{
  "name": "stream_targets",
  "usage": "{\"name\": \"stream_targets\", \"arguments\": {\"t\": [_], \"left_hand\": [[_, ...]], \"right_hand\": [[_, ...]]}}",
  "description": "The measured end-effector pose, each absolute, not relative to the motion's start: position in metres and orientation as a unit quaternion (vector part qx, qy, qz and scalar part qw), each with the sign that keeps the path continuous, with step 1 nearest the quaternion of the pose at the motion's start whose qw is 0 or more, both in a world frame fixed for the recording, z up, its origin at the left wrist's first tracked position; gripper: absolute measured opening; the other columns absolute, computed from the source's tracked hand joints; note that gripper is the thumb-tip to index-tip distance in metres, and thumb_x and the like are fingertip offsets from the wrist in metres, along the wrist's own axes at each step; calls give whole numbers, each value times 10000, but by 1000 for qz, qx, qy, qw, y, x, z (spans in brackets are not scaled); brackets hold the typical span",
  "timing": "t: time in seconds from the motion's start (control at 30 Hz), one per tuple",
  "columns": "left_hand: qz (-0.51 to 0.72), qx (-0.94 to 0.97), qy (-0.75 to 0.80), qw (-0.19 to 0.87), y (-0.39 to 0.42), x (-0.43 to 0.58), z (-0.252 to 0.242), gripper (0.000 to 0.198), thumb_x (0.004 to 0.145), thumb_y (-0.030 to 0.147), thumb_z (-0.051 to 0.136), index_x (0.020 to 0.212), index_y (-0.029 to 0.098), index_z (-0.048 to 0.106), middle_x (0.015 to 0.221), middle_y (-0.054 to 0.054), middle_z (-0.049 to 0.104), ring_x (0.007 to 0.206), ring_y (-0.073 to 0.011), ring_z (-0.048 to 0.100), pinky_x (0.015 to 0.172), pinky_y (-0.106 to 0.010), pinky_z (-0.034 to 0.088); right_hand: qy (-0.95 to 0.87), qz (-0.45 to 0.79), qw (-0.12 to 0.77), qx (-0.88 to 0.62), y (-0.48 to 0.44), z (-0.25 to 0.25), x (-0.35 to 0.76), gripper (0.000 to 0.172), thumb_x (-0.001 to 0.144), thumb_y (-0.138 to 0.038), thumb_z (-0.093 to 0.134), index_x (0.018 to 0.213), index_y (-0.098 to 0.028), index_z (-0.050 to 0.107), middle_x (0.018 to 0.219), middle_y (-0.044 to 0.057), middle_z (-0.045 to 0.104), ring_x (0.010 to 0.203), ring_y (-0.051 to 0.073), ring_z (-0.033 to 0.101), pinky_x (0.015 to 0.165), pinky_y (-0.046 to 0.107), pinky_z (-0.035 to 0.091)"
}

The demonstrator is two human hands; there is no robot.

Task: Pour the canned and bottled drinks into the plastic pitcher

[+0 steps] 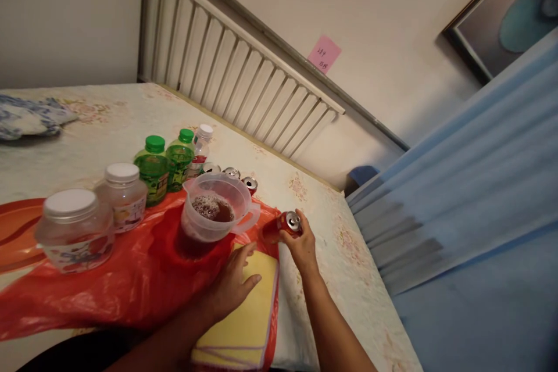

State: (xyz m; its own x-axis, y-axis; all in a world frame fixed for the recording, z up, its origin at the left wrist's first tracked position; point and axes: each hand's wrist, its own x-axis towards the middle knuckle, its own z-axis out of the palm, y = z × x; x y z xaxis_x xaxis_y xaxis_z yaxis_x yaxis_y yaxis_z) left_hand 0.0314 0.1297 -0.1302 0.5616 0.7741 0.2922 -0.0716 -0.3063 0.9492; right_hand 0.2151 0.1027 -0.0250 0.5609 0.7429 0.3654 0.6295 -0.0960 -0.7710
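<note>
My right hand [302,242] grips an opened red soda can [283,224], its top facing up, at the right edge of the red plastic sheet [104,290]. Fingers apart and holding nothing, my left hand [238,282] hovers over a folded yellow cloth [250,322]. Just beyond it, a clear plastic measuring jug [220,229] with dark, foamy liquid [213,209] stands in or on a red basin [168,238]. The jug's handle points toward the can. Its base is partly hidden by the basin's rim.
Several opened cans [249,183] stand behind the jug. Left of them are a white-capped bottle [203,142], two green-capped bottles [154,171] and two white-lidded jars [76,232]. An orange tray [20,232] lies far left. A radiator [226,58] and blue curtain [462,174] border the floral-covered table [335,226].
</note>
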Motion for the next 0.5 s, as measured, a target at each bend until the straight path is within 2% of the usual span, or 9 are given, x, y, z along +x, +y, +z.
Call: {"name": "stream_targets", "arguments": {"t": [0.13, 0.27, 0.5], "left_hand": [[397, 703, 239, 539, 128, 29, -123, 784, 706, 144, 630, 1426, 224, 330, 1448, -142, 442, 1311, -304, 449, 1065, -509, 409], [383, 715, 217, 543, 128, 24, -110, 813, 647, 128, 679, 1399, 203, 380, 1441, -138, 461, 1330, -321, 425, 1126, -511, 335], [344, 713, 151, 592, 128, 14, -98, 719, 616, 103, 702, 1292, 212, 482, 1304, -77, 592, 1204, -271, 549, 1048, -397, 436]], "right_hand": [[-524, 152, 452, -705, 60, -10, 198, 737, 665, -219, 760, 1360, -209, 514, 1392, 89, 552, 1295, 291, 501, 1099, 435, 385], [-558, 224, 428, -675, 36, -2, 178, 751, 694, -253, 786, 1385, -242, 494, 1427, 77, 520, 1321, 293, 474, 1114, 442, 369], [-557, 251, 435, -662, 27, -7, 161, 783, 678, -270, 821, 1391, -259, 496, 1429, 79, 519, 1333, 296, 461, 1131, 456, 341]]}}
